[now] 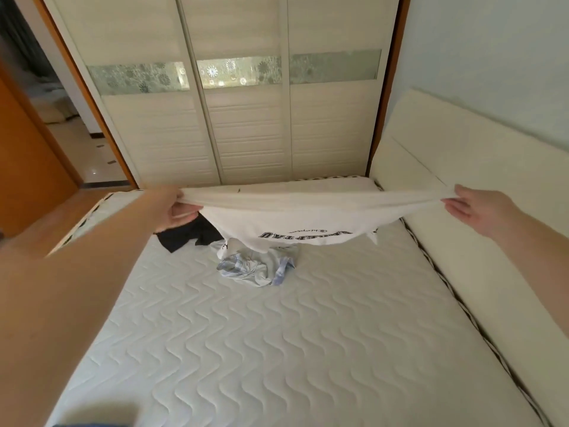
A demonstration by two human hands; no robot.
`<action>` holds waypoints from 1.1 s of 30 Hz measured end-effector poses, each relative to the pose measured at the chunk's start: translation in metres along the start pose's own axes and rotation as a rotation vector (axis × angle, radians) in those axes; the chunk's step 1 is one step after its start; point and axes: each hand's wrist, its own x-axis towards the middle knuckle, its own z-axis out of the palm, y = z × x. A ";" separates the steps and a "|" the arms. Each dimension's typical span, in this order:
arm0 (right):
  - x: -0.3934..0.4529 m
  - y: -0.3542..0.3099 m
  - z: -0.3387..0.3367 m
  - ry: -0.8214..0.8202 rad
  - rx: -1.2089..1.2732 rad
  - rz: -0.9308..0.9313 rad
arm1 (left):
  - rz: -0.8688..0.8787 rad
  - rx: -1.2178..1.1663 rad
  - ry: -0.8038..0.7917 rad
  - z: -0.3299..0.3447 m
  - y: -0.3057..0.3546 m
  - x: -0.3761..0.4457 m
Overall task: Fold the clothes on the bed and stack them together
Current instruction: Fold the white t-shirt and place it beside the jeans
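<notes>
A white T-shirt [295, 220] with black lettering hangs stretched wide above the far half of the bed. My left hand [177, 211] grips its left end with curled fingers. My right hand [474, 208] pinches its right end. Under the shirt, a crumpled light-blue checked garment [258, 268] lies on the mattress. A black garment [187, 237] lies to its left, partly hidden by my left hand and the shirt.
The quilted white mattress [277, 349] fills the near view. A cream padded headboard [480, 192] runs along the right. White sliding wardrobe doors [246, 118] stand just beyond the bed's far edge. An orange door [27, 155] is at the left.
</notes>
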 end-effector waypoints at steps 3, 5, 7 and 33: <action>-0.003 0.071 -0.026 0.047 -0.047 0.126 | -0.108 0.030 -0.014 -0.007 -0.087 0.008; -0.011 0.128 -0.048 0.075 -0.082 0.222 | -0.172 0.030 -0.042 -0.014 -0.159 0.012; -0.023 0.190 -0.073 0.128 -0.112 0.329 | -0.245 0.041 -0.017 -0.023 -0.237 0.012; -0.246 0.588 -0.366 0.178 -1.103 0.685 | -0.579 0.773 0.028 -0.174 -0.747 -0.172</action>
